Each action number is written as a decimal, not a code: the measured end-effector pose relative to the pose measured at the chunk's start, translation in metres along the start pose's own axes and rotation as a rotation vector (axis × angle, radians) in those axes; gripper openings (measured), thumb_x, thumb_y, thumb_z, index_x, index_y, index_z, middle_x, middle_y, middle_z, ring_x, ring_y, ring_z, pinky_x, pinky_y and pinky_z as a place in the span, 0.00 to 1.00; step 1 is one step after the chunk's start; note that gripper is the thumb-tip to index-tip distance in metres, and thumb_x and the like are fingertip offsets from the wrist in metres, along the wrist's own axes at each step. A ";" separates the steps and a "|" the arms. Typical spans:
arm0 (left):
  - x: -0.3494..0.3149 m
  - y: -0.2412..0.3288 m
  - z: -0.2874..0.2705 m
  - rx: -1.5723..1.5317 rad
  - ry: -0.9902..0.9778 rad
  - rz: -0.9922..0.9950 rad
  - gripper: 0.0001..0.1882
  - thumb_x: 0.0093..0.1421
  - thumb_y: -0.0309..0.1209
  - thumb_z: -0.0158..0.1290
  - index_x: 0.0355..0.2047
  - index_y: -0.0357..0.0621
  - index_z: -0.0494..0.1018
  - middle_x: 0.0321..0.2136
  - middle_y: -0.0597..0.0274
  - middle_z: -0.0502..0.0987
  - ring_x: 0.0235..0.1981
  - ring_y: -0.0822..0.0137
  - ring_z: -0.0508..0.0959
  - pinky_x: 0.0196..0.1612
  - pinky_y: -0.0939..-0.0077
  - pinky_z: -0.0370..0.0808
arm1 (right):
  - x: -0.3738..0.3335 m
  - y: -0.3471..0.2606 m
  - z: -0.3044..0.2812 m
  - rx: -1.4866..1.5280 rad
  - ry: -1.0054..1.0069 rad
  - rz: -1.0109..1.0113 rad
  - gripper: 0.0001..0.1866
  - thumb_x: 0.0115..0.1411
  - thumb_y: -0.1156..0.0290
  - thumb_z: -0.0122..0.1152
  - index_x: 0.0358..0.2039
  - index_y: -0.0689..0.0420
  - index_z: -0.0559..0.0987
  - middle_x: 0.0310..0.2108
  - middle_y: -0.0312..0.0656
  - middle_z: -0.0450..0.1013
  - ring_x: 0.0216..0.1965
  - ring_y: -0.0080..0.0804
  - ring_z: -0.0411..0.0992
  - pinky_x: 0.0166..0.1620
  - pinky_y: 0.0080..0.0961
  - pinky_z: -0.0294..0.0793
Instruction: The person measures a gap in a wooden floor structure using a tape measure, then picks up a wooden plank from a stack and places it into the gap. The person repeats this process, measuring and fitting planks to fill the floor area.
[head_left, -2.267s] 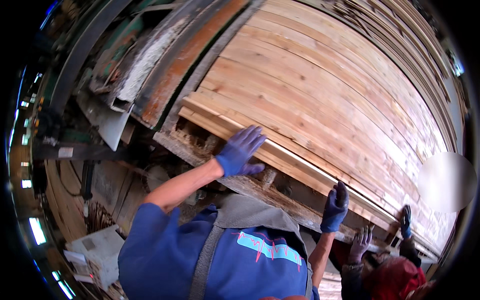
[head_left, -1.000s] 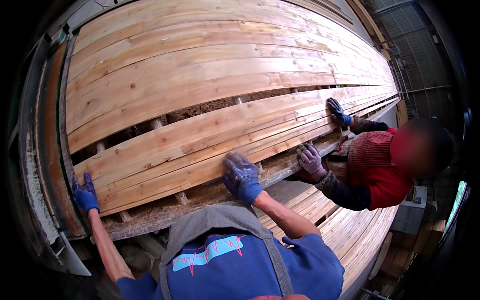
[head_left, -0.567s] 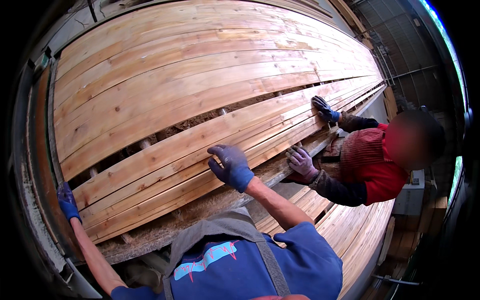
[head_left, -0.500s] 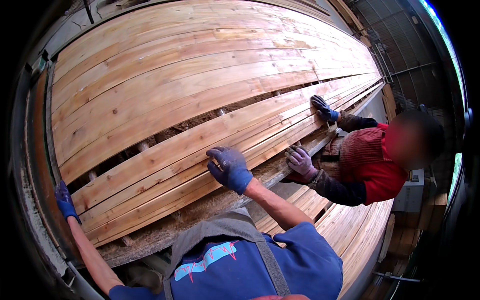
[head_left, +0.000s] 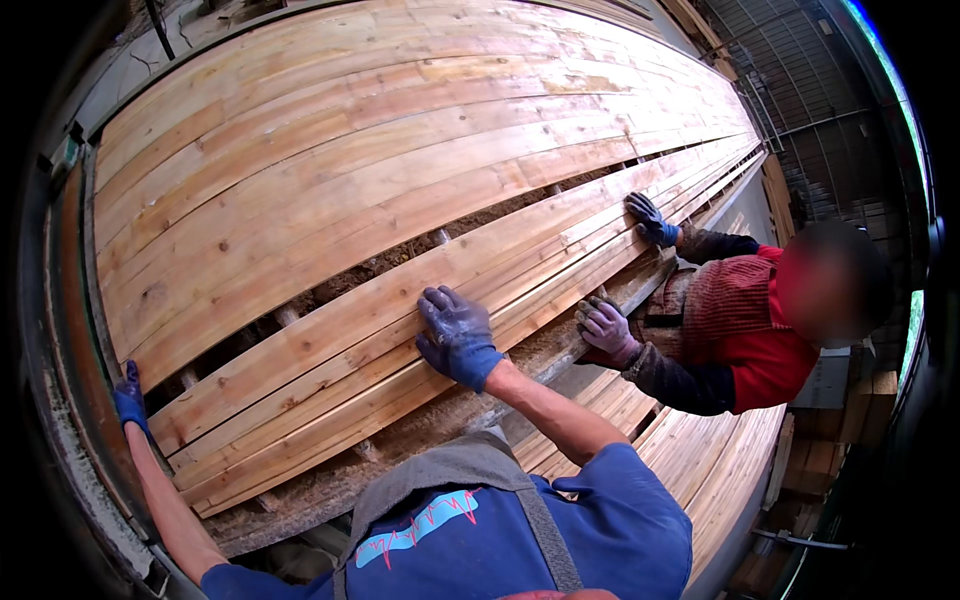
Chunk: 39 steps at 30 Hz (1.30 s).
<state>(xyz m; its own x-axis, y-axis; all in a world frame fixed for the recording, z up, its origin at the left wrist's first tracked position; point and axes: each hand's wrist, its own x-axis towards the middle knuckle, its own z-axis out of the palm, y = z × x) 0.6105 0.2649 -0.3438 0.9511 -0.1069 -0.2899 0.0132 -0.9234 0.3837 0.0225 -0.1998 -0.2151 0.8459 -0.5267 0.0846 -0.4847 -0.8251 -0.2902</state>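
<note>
My right hand [head_left: 458,335], in a blue-purple work glove, lies with its fingers apart across several narrow wooden boards [head_left: 330,405] at the near side of a long bed. My left hand [head_left: 130,398], gloved alike, is stretched out at the left ends of the boards, beside the bed's left rail; its fingers look extended and hold nothing I can see. Just beyond the narrow boards runs a wider loose plank [head_left: 300,345]. A dark gap with rollers separates that plank from a broad panel [head_left: 350,180] of planks laid edge to edge.
To the right, a co-worker [head_left: 725,320] in red with dark sleeves rests gloved hands on the same boards and the bed's edge. A sawdust-covered ledge [head_left: 400,425] fronts the bed. A metal rail [head_left: 75,300] bounds its left end. More boards [head_left: 690,450] lie behind the co-worker.
My right hand has settled flatter on the boards, its fingers less raised. My left hand stays at the board ends. The view has shifted slightly; the co-worker's hands are nearly unmoved.
</note>
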 end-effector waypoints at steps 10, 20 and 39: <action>-0.087 0.060 -0.127 -0.527 0.407 0.337 0.27 0.69 0.52 0.49 0.48 0.38 0.78 0.37 0.61 0.80 0.32 0.73 0.77 0.30 0.74 0.75 | 0.008 0.007 -0.003 0.248 0.131 -0.061 0.19 0.52 0.68 0.66 0.45 0.59 0.79 0.43 0.51 0.78 0.45 0.51 0.77 0.48 0.40 0.76; 0.007 0.027 -0.038 -0.226 0.458 0.294 0.21 0.67 0.48 0.53 0.35 0.40 0.80 0.29 0.55 0.81 0.30 0.63 0.80 0.31 0.67 0.72 | 0.012 -0.006 -0.017 0.187 0.062 -0.091 0.20 0.51 0.65 0.68 0.45 0.56 0.80 0.48 0.49 0.77 0.52 0.51 0.74 0.52 0.42 0.76; -0.036 0.082 -0.013 -0.097 0.383 0.396 0.21 0.64 0.46 0.58 0.37 0.36 0.75 0.31 0.43 0.78 0.32 0.51 0.78 0.39 0.62 0.74 | 0.006 -0.011 -0.013 0.086 0.069 -0.057 0.23 0.48 0.64 0.70 0.45 0.56 0.79 0.51 0.51 0.75 0.54 0.53 0.73 0.52 0.45 0.75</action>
<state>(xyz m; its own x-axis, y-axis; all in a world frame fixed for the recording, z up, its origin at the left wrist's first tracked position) 0.5819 0.1978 -0.2901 0.9332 -0.2804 0.2248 -0.3566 -0.7997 0.4830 0.0297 -0.1966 -0.1996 0.8527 -0.4949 0.1673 -0.4133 -0.8350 -0.3633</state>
